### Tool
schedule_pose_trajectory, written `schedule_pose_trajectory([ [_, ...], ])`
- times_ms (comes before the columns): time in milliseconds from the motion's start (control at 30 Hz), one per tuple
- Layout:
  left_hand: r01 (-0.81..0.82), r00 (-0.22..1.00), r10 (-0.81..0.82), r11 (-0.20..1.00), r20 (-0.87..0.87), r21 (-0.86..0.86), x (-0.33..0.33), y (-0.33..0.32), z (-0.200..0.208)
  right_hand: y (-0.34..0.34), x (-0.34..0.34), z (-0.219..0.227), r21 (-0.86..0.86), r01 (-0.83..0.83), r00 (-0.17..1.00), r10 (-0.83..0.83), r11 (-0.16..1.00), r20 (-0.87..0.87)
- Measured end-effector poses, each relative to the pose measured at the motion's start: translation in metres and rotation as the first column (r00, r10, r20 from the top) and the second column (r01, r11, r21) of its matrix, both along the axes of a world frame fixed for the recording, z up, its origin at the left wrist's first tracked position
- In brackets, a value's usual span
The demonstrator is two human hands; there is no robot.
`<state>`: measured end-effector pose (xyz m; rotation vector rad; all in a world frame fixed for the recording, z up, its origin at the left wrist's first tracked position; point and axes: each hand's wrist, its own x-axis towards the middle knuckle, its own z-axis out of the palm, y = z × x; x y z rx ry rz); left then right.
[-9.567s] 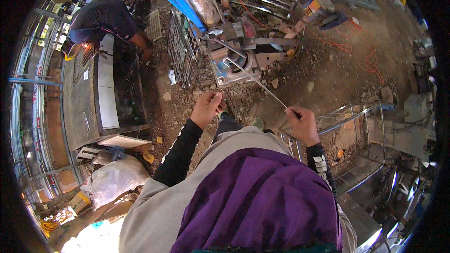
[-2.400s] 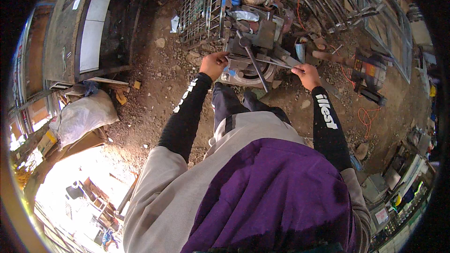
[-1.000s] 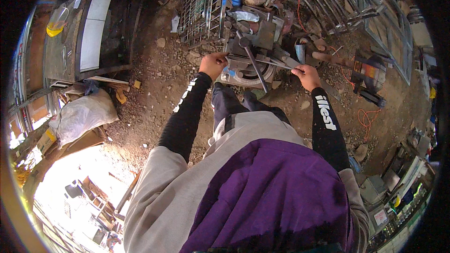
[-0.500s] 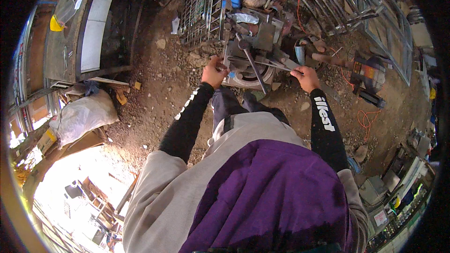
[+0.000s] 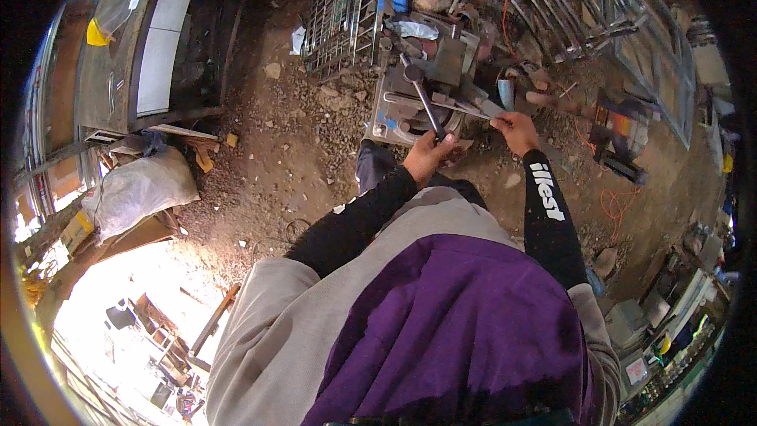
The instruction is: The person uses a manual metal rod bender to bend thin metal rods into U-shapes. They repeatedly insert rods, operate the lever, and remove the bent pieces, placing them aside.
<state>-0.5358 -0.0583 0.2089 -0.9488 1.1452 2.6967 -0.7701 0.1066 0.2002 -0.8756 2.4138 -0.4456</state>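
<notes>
Ahead of my legs stands a grey metal bench machine (image 5: 453, 59) with a long lever (image 5: 423, 95) slanting across its top and a rounded dark part beneath. My left hand (image 5: 430, 159) is closed around the lever's near end. To its right, my right hand (image 5: 517, 134) pinches the outer end of a thin flat metal bar (image 5: 468, 108). That bar runs leftward onto the machine, where the lever passes across it. My right fingers cover the bar's tip. A short upright metal cylinder (image 5: 505, 93) stands just beyond my right hand.
Metal grilles (image 5: 339, 20) lean at the far left of the machine, and metal frames (image 5: 599, 16) at the far right. An orange cord (image 5: 619, 203) lies on the stony dirt floor. A stuffed whitish sack (image 5: 142, 193) sits left, below a wooden cabinet (image 5: 110, 63).
My left hand has moved right and nearer me, from the machine's left edge to the lever's end, and now grips it. My right hand stays at the bar.
</notes>
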Motion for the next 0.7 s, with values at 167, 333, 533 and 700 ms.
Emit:
schedule_pose_trajectory([
  [167,0.131,0.978,-0.083,0.959,0.192,-0.252,0.019,-0.011,-0.024,0.001,0.000,0.004,0.008,-0.005,0.999,0.005,1.000,0.037],
  [333,0.219,0.962,-0.031,0.682,0.271,-0.698,0.068,-0.075,-0.017,0.004,0.000,-0.001,-0.061,-0.003,0.996,0.009,0.998,0.091],
  [533,0.235,0.970,-0.024,0.355,0.243,-0.905,0.078,-0.180,-0.009,0.002,0.003,0.000,-0.067,-0.007,0.997,0.013,0.998,0.083],
  [700,-0.066,0.943,0.284,0.674,0.176,-0.736,0.028,-0.234,0.020,-0.002,0.007,0.011,-0.047,0.023,0.996,-0.019,0.999,0.089],
])
